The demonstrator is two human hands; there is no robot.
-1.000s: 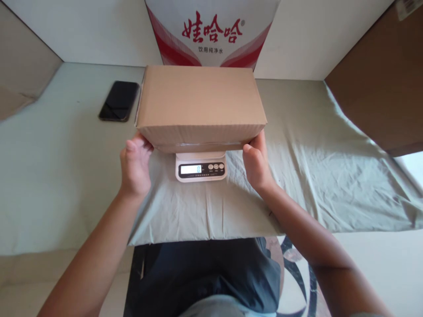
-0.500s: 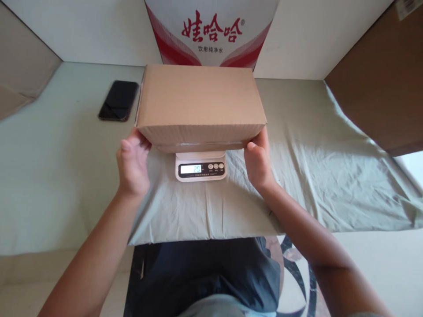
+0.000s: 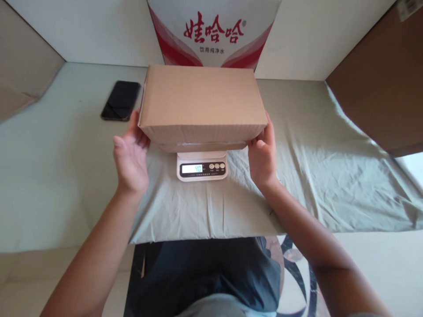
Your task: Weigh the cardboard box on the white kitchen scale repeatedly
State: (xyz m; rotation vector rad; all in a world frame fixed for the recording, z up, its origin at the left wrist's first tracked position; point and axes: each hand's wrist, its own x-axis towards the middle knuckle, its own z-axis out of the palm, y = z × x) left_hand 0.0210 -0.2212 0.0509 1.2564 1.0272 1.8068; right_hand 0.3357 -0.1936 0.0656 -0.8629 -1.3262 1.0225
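Observation:
A closed brown cardboard box (image 3: 202, 103) rests on a small white digital scale (image 3: 202, 166) whose lit display shows digits. My left hand (image 3: 130, 157) lies with its fingers flat against the box's lower left side, thumb held apart. My right hand (image 3: 263, 155) presses the box's lower right side in the same way. The box sits between the two hands, and it hides most of the scale's platform.
A black phone (image 3: 120, 101) lies face up at the left on the pale green cloth (image 3: 313, 176). A white and red printed carton (image 3: 213, 31) stands behind the box. Brown cardboard panels (image 3: 380, 83) rise at the right and far left.
Both hands slid from under the box's front corners up along its sides. The scale display went from zero to a higher reading.

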